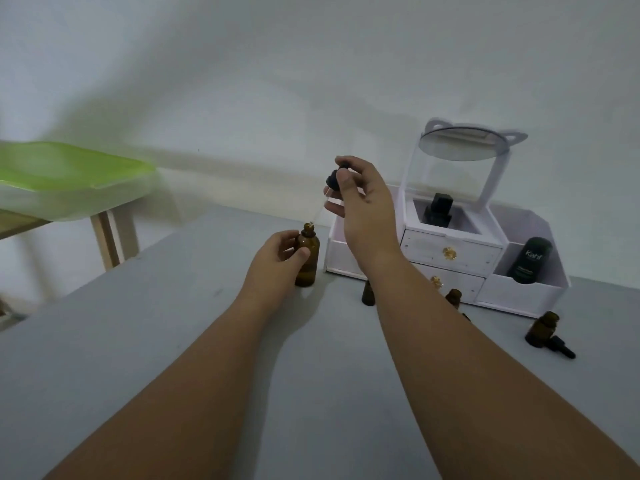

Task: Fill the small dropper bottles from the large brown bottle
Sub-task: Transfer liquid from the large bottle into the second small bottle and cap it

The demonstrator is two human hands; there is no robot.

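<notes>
The large brown bottle [307, 258] stands upright and uncapped on the grey table [173, 341], with my left hand [277, 263] wrapped around its side. Above it, my right hand [363, 206] pinches the black bulb of a dropper [334, 180]; its glass tube slants down to the bottle's mouth. Small brown dropper bottles stand open on the table: one [368, 293] just beyond my right forearm, one [453, 297] to its right, one [542, 329] at far right. A black dropper cap [562, 347] lies beside that last one.
A white organiser [450, 251] with drawers, a mirror lid and two dark containers stands at the back right of the table. To the left, off the table, a green-lidded plastic box [65, 178] rests on a wooden stand. A white wall is behind.
</notes>
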